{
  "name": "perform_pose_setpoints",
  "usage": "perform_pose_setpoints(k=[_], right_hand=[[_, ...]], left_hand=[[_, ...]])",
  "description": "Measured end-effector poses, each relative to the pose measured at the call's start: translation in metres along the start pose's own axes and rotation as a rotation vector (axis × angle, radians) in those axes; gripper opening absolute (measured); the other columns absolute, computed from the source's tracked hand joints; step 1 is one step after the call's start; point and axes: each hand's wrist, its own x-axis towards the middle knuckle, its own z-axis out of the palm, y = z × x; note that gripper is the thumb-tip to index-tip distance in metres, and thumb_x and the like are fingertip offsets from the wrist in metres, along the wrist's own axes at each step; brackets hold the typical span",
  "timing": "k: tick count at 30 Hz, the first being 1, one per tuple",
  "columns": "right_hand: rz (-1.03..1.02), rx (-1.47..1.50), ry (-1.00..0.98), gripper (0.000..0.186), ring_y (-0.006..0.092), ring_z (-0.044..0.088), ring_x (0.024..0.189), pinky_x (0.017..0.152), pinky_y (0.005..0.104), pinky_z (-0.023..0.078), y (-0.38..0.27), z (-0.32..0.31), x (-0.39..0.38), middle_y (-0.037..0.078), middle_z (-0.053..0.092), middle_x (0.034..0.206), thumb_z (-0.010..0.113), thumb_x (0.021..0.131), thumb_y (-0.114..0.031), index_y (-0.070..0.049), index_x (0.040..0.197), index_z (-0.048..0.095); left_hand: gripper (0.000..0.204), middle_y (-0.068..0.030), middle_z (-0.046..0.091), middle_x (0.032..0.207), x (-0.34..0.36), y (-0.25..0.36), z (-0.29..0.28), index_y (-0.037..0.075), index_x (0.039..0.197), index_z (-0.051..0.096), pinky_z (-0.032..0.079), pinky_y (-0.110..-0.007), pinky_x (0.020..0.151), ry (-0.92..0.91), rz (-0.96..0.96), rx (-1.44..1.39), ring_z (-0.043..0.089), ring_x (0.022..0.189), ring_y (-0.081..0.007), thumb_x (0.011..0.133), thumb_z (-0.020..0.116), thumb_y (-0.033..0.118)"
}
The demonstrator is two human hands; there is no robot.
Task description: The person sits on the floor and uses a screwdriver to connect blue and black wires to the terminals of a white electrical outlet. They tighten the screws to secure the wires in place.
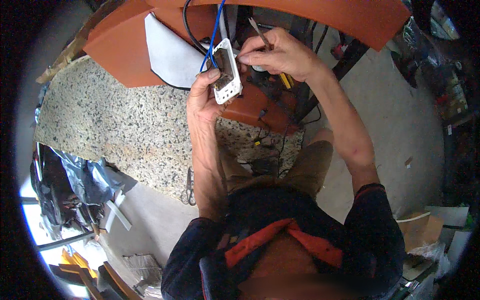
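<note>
White plastic socket plate (227, 75) — brown-backed, blue and black wires (212, 35) attached.

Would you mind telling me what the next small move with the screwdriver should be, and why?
Probably bring the screwdriver tip down onto the back of the white socket module. The left hand holds the module up with the blue wire and black wire entering it, while the right hand pinches at its top edge and the tool points away, unused.

White socket frame (227, 72), blue wire (214, 34) and black wire (190, 30), speckled terrazzo slab (115, 120), orange table (300, 15).
</note>
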Motion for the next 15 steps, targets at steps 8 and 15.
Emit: perform_pose_setpoints(k=[8,15], right_hand=[[0.12,0.061,-0.138,0.016,0.0033,0.034,0.043,0.041,0.0243,0.023,-0.008,-0.004,0.009,-0.005,0.046,0.055,0.074,0.084,-0.011,0.002,0.091,0.067],[-0.167,-0.271,0.224,0.016,0.009,0.064,0.072,0.066,0.0271,0.052,0.007,0.009,0.009,0.003,0.071,0.079,0.071,0.087,-0.015,0.0,0.093,0.073]], left_hand=[[0.05,-0.0148,0.072,0.11,-0.003,0.001,0.005,-0.002,0.127,0.059,0.063,-0.043,0.083,0.129,0.01,0.079,0.073,0.095,-0.0262,0.081,0.074,0.008],[0.042,-0.021,0.07,0.113,-0.003,0.0,0.011,0.001,0.127,0.06,0.064,-0.035,0.071,0.276,-0.01,-0.05,0.073,0.092,-0.0295,0.089,0.069,0.015]])
